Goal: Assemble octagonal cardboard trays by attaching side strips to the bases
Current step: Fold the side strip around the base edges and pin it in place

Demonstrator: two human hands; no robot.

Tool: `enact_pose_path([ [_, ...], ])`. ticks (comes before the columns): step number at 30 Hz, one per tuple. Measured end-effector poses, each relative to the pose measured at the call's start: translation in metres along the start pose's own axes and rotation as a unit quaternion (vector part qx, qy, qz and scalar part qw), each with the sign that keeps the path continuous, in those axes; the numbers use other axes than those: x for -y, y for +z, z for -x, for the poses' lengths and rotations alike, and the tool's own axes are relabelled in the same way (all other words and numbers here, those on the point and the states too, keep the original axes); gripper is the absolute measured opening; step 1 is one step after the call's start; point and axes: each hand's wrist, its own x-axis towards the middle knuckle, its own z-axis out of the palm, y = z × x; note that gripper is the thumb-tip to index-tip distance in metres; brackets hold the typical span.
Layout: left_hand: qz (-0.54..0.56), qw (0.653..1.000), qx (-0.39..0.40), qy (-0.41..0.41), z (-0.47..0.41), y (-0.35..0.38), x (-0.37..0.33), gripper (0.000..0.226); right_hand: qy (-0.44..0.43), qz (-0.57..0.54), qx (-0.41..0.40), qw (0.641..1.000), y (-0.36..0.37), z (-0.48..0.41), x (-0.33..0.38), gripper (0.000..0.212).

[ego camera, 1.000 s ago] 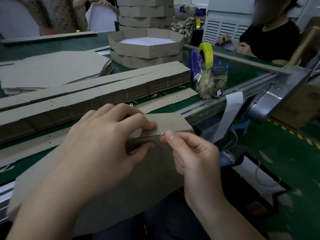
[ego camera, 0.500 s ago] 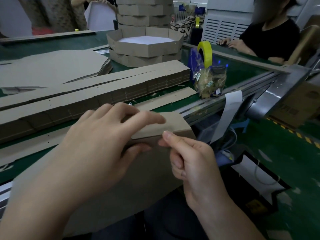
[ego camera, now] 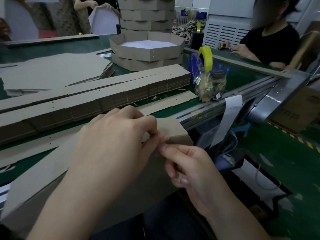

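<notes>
— Cardboard base (ego camera: 52, 179) hanging half off the table (ego camera: 166, 113) — why?
— So both hands reach its rim. Left hand (ego camera: 112, 144) pinches the side strip (ego camera: 171, 129) onto it; right hand (ego camera: 188, 170) pinches the strip's corner — likely fastening.

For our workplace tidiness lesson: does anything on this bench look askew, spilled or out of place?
Small cardboard scraps lie scattered on the green belt beside the strip stack. The open tray sits twisted on the tray beneath, corners not aligned. A white paper strip dangles over the conveyor rail.
</notes>
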Motion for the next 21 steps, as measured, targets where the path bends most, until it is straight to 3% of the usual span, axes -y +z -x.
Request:
enact_pose_path([
  [5, -0.008, 1.000, -0.001, 0.016, 0.001, 0.001, 0.005, 0.022, 0.034, -0.006, 0.029, 0.999, -0.007, -0.004, 0.006, 0.018],
  [9, -0.024, 0.999, -0.022, 0.023, 0.005, 0.001, 0.009, 0.026, 0.046, -0.001, 0.052, 0.998, -0.010, -0.007, 0.008, 0.021],
  [12, -0.030, 0.999, -0.029, 0.021, 0.010, -0.001, 0.011, 0.022, 0.042, 0.034, 0.050, 0.997, -0.012, -0.010, 0.006, 0.039],
  [14, -0.026, 0.999, -0.044, 0.014, 0.014, -0.004, 0.016, 0.020, 0.037, 0.080, 0.033, 0.996, -0.013, -0.011, 0.001, 0.034],
  [16, -0.019, 0.998, -0.059, 0.010, 0.019, -0.007, 0.023, 0.021, 0.010, 0.102, 0.008, 0.995, -0.015, -0.009, -0.003, 0.029],
  [21, -0.041, 0.997, -0.062, -0.004, 0.029, -0.014, 0.037, 0.022, -0.152, 0.091, -0.025, 0.984, -0.013, -0.018, 0.017, 0.022],
])
